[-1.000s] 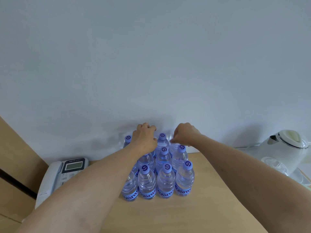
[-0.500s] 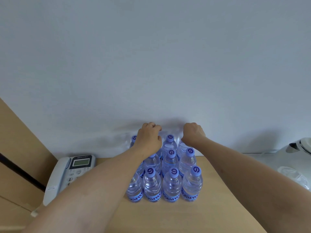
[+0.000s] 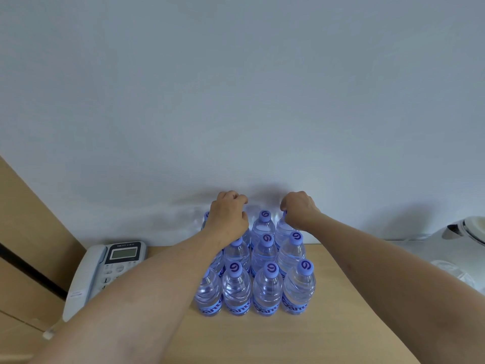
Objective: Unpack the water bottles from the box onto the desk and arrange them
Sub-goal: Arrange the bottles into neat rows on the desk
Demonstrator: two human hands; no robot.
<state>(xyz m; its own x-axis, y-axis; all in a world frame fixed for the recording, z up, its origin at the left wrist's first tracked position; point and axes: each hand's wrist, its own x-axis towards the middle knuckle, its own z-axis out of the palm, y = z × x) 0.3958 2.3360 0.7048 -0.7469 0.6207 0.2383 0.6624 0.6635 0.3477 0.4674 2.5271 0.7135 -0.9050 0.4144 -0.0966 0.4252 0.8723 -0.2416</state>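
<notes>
Head view: a wooden table (image 3: 328, 324) stands against a plain pale wall (image 3: 236, 88). Bottles (image 3: 266, 290) stand upright in tight rows at its middle. Left hand (image 3: 228, 215) and right hand (image 3: 299, 207), fingers curled, grip far-row bottle tops. Phone (image 3: 105, 269) lies left, kettle (image 3: 462, 240) far right.

At our left we see a white desk phone (image 3: 105, 269) with a grey screen, its handset lying in the cradle. At the far right edge we see a white electric kettle (image 3: 464, 240), partly cut off. A pale wall (image 3: 236, 101) rises behind both.
</notes>
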